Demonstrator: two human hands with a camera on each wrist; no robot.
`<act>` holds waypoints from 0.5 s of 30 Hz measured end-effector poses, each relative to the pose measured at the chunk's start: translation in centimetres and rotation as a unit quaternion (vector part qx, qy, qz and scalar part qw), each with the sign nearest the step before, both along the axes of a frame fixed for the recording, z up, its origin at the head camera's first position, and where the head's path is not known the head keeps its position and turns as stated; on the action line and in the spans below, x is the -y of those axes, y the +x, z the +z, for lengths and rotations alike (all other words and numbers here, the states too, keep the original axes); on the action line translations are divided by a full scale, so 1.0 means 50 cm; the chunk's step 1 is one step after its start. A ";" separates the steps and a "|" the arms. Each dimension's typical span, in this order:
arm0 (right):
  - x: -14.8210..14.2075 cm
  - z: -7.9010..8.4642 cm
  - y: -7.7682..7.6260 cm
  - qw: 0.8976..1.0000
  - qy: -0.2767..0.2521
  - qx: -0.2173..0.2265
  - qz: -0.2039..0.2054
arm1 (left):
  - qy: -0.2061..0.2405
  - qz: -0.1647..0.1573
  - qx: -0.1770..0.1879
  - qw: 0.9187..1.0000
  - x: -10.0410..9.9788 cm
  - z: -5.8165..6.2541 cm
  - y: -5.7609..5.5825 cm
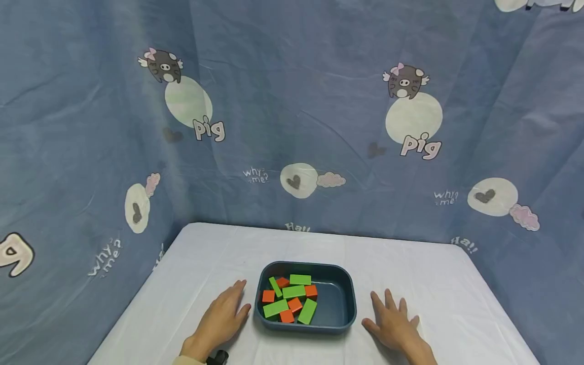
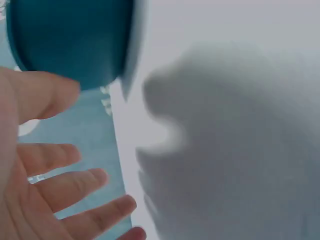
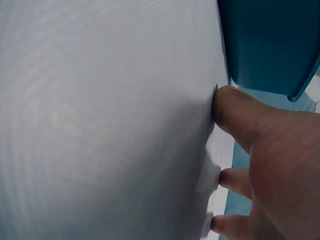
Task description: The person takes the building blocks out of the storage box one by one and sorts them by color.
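Note:
A dark teal rectangular tray stands on the white tabletop, with green blocks and orange blocks grouped loosely in its left part. Just left of the tray is my left hand, its fingers extended and holding nothing. To the tray's right lies my right hand, fingers spread, also holding nothing. In the left wrist view the left hand is apart from the tray wall. The right wrist view shows the right thumb near the table surface, below the tray wall.
A white cloth covers the table. Behind and to the left hangs a blue curtain printed with pigs and words. A black band sits on the left wrist.

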State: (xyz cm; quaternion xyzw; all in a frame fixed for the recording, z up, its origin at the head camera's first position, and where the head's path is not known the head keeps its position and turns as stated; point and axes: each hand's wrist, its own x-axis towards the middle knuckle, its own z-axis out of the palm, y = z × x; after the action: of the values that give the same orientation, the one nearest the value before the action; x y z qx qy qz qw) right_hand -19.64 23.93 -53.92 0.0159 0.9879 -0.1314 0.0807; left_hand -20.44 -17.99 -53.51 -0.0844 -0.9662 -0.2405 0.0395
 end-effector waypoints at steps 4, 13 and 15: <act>-0.001 0.001 0.002 1.000 -0.001 0.015 0.000 | 0.088 -0.010 -0.007 0.996 -0.013 0.019 0.009; -0.025 0.024 0.002 0.998 -0.022 -0.043 0.029 | 0.232 -0.026 -0.087 0.968 -0.056 0.032 0.041; -0.030 0.032 0.002 0.996 -0.033 -0.070 0.041 | 0.246 -0.028 -0.086 0.965 -0.065 0.030 0.049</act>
State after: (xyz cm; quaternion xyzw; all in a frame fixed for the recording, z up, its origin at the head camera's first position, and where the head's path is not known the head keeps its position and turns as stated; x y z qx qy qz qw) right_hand -19.55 25.42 -52.33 -0.0365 0.9861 -0.1611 0.0170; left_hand -17.98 -14.74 -52.03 -0.1195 -0.8677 -0.4632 0.1352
